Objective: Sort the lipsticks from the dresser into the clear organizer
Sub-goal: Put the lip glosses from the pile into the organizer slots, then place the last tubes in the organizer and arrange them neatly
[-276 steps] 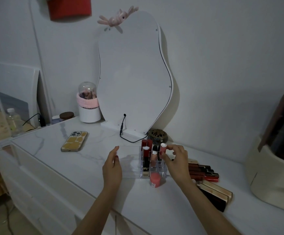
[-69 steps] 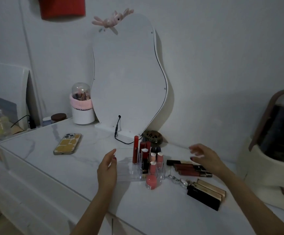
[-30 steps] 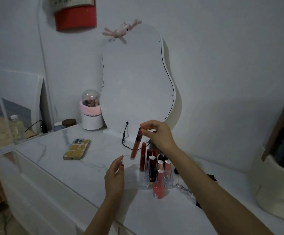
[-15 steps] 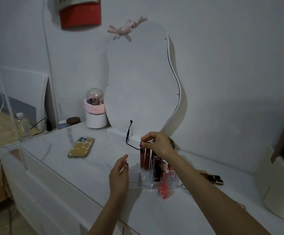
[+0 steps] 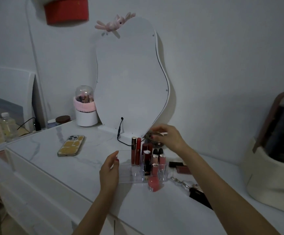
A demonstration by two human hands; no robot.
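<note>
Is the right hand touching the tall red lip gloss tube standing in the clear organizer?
Apart. In the head view the right hand hangs above and to the right of the tall red lip gloss tube, with background showing between them.

Little can be read. A dark lipstick [image 5: 147, 168] standing in the organizer [image 5: 127, 178] bears a gold interlocked monogram low on its case, too small to spell out with certainty. A tall red tube [image 5: 138, 150] carries a small round emblem, unreadable. The phone [image 5: 71, 145] on the worktop [image 5: 53, 160] shows no legible writing.
</note>
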